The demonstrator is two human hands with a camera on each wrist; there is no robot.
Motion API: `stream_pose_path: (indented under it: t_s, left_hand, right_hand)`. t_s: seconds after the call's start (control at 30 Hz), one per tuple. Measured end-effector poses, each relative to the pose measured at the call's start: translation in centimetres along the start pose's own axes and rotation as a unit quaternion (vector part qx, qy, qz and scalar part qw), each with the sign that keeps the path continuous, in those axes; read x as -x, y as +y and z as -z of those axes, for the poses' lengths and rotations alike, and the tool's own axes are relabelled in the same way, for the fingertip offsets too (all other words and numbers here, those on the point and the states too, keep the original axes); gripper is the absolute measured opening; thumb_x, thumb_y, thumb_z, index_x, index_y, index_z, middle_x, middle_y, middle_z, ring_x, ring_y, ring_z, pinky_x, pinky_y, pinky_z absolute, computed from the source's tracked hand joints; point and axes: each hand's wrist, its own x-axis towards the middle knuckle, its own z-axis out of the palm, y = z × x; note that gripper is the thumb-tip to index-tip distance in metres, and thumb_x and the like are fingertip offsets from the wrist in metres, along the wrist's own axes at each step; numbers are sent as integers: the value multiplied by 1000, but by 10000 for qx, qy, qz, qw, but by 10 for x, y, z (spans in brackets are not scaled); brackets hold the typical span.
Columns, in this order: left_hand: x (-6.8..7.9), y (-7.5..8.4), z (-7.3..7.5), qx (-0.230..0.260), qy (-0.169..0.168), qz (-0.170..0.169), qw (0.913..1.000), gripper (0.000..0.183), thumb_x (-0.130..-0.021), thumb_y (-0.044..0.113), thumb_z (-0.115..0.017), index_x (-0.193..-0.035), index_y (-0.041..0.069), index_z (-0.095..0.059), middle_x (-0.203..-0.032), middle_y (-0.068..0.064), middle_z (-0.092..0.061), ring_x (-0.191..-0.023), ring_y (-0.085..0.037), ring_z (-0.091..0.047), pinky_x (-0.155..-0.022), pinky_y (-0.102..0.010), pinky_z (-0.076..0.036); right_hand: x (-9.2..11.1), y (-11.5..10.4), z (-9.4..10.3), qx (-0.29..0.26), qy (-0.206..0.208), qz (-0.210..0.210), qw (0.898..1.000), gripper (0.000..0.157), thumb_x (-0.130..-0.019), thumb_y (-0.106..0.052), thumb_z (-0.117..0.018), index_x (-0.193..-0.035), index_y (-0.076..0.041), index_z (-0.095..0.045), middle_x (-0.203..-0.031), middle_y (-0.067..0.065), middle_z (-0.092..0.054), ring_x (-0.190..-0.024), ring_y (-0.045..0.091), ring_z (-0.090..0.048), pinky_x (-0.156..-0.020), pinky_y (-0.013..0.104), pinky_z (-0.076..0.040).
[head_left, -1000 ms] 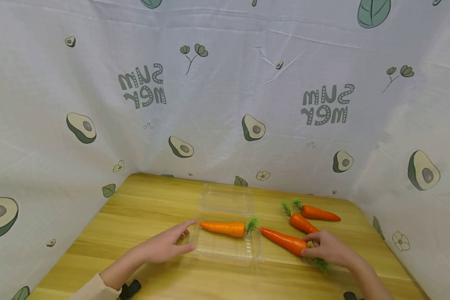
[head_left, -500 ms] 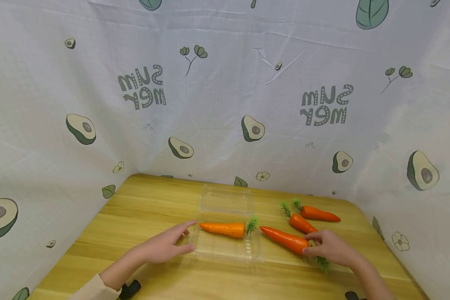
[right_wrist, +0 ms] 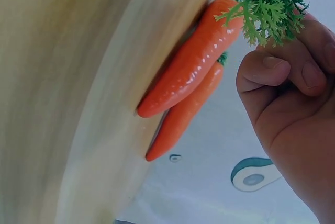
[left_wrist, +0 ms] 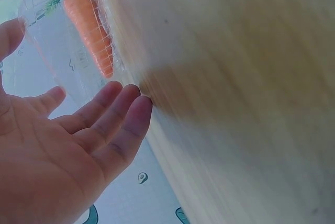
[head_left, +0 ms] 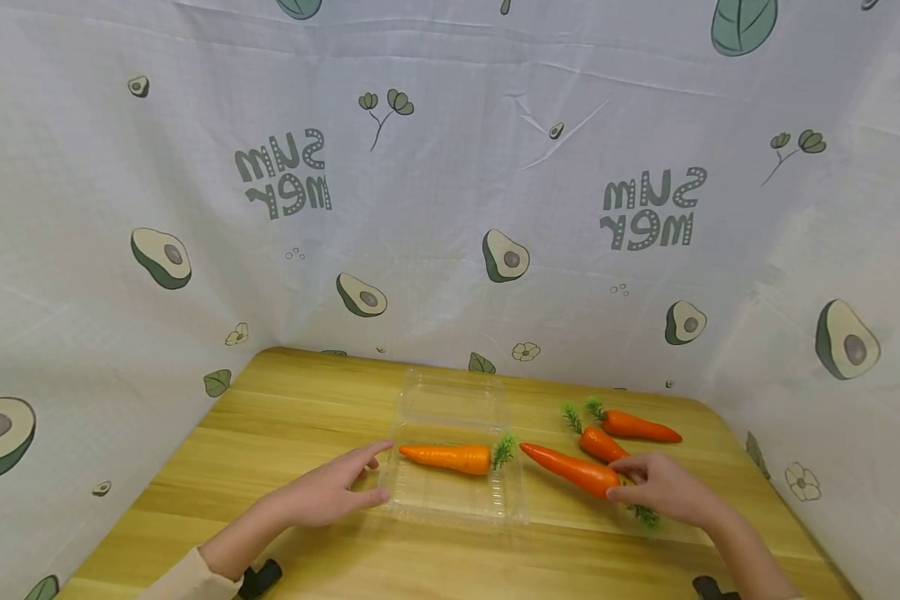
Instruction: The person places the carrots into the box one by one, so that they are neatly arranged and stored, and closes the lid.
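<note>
In the head view a clear plastic clamshell box (head_left: pixel 450 503) lies opened out on the table, with one carrot (head_left: pixel 450 457) inside, its green top to the right. My left hand (head_left: pixel 333 489) is at the box's left edge, fingers and thumb spread; in the left wrist view its palm (left_wrist: pixel 57 156) shows nothing held. Right of the box, my right hand (head_left: pixel 663 490) pinches a second carrot (head_left: pixel 570 468) near its leafy end, tip pointing left towards the box. That carrot's green leaves (right_wrist: pixel 261 4) hang beside the curled fingers in the right wrist view.
Two more carrots lie behind my right hand: a nearer carrot (head_left: pixel 602 444), partly covered by the hand, and a farther carrot (head_left: pixel 641 427). A wooden table (head_left: pixel 300 417) carries everything. White printed cloth (head_left: pixel 435 183) stands around its back and sides.
The pinched carrot has risen slightly, its tip a little higher in the head view, and my right hand has moved up with it. My left hand and the box have stayed in place.
</note>
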Motion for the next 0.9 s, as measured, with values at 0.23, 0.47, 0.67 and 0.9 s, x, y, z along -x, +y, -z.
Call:
stream_pose_path:
  t_s: [0.23, 0.47, 0.67, 0.9]
  left_hand:
    - [0, 1, 0, -21, 22, 4, 10000, 74, -101, 50, -56, -161, 20, -25, -153, -12, -44, -137, -33, -46, -106, -59, -42]
    - [0, 2, 0, -17, 37, 5, 10000, 74, -101, 49, -57, -161, 20, -25, -152, -12, -45, -137, -33, -46, -106, -59, -42]
    - [0, 2, 0, 13, 42, -4, 10000, 74, -101, 49, -57, -161, 20, -25, -152, -12, -45, -138, -33, -46, -106, -59, -41]
    - [-1, -1, -1, 12, 51, -24, 10000, 74, -101, 49, -57, -161, 21, -25, -152, -12, -45, -137, -33, -46, -106, -59, -41]
  right_hand:
    - [-1, -1, 6, -5, 45, 59, 10000, 52, -91, -32, -75, -125, 7, -66, -60, -7, -34, -49, 3, -24, -45, 23, -26]
    - [-1, -6, 10, 150, 156, 125, 9997, 55, -92, -32, -75, -126, 9, -65, -61, -7, -35, -50, 3, -26, -45, 23, -26]
    - [1, -12, 13, 120, 200, 209, 9995, 51, -91, -31, -75, -124, 7, -67, -61, -8, -35, -50, 3, -27, -45, 24, -25]
    - [1, -16, 14, 82, 260, 261, 9993, 51, -91, -30, -76, -124, 7, -67, -61, -8, -33, -50, 2, -26, -45, 24, -25]
